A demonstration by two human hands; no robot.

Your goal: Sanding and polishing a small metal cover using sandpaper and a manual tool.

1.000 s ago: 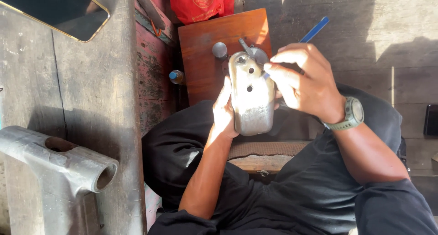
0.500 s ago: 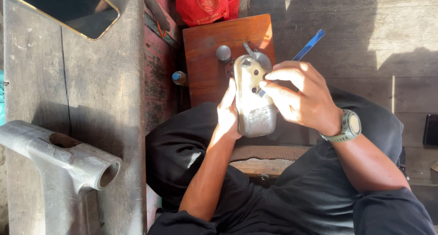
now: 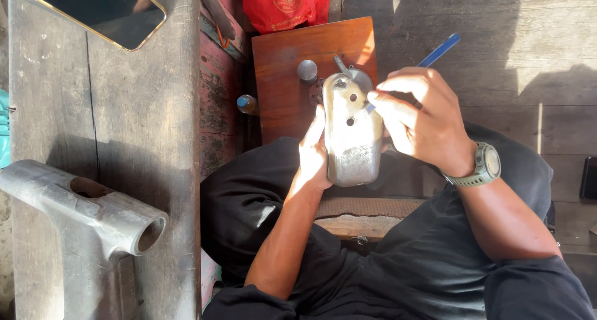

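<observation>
My left hand (image 3: pixel 313 152) grips the left side of a grey metal casing (image 3: pixel 352 133) with two small holes, held upright over my lap. My right hand (image 3: pixel 423 118), with a green watch on its wrist, pinches a blue-handled tool (image 3: pixel 439 51) whose tip meets the casing's upper right edge near a hole. The tool's working end is hidden behind my fingers.
A brown wooden board (image 3: pixel 286 77) lies beyond the casing with a round metal knob (image 3: pixel 307 70) on it. A small bottle (image 3: pixel 246 104) stands at its left. On the wooden bench at left rest a cast metal part (image 3: pixel 81 208) and a phone (image 3: pixel 99 9). A red bag (image 3: pixel 280 3) sits at top.
The casing and both hands have shifted slightly right and down in view. My right hand has moved the blue tool along the casing's upper edge.
</observation>
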